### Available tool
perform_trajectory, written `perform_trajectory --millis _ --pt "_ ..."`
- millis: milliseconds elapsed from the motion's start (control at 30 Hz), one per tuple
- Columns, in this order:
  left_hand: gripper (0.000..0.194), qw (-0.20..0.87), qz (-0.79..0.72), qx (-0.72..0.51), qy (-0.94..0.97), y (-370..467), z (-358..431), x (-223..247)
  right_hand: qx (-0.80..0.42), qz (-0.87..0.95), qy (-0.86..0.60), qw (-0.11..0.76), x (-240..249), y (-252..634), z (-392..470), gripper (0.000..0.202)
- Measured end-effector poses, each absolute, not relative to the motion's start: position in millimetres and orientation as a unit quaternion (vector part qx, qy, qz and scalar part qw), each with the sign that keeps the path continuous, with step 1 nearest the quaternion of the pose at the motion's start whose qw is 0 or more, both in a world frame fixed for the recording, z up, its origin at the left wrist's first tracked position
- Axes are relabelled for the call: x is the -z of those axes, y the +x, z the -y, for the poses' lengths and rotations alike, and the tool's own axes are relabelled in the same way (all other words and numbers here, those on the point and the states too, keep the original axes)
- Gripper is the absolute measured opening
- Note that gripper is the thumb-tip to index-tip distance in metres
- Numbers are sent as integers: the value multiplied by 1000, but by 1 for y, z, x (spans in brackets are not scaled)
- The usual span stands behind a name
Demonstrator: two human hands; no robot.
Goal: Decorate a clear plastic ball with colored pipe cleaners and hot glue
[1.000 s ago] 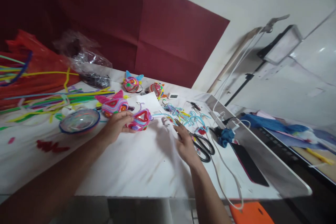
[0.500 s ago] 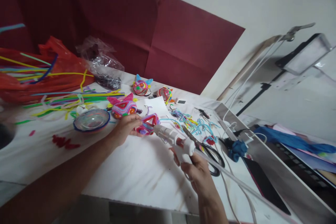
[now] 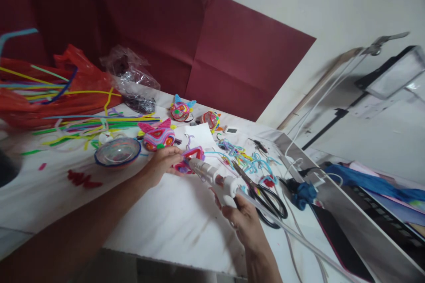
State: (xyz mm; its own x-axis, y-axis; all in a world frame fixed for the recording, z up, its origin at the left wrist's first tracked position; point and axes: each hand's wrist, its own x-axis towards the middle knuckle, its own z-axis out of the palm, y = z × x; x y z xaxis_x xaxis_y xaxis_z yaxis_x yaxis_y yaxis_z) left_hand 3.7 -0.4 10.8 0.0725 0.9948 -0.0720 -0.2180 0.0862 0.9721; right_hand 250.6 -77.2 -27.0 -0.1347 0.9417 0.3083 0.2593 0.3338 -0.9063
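Note:
My left hand is closed on the edge of a pink, red and purple pipe-cleaner piece, held just over the table. My right hand grips a white glue gun with a long glue stick running out of its back. The gun's nozzle points left at the pipe-cleaner piece; whether it touches is hard to tell. Behind my left hand sits a pink animal head with pointed ears and orange eyes. Black-handled scissors lie just right of the gun.
A clear bowl and red fuzzy scraps lie left. Pipe cleaners spill from a red bag. Two small heads, one blue-eared, stand at the back. Tangled pipe cleaners, cables and a black tablet-like slab are right.
The glue gun has moved slightly left and lower against the pipe-cleaner piece. My left hand keeps its hold. The whole view has shifted a little.

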Motion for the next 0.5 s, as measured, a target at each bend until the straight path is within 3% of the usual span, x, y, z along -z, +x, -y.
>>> perform_trajectory --millis 500 --pt "23 587 -442 -513 445 4 1 -9 -405 642 -447 473 25 249 77 36"
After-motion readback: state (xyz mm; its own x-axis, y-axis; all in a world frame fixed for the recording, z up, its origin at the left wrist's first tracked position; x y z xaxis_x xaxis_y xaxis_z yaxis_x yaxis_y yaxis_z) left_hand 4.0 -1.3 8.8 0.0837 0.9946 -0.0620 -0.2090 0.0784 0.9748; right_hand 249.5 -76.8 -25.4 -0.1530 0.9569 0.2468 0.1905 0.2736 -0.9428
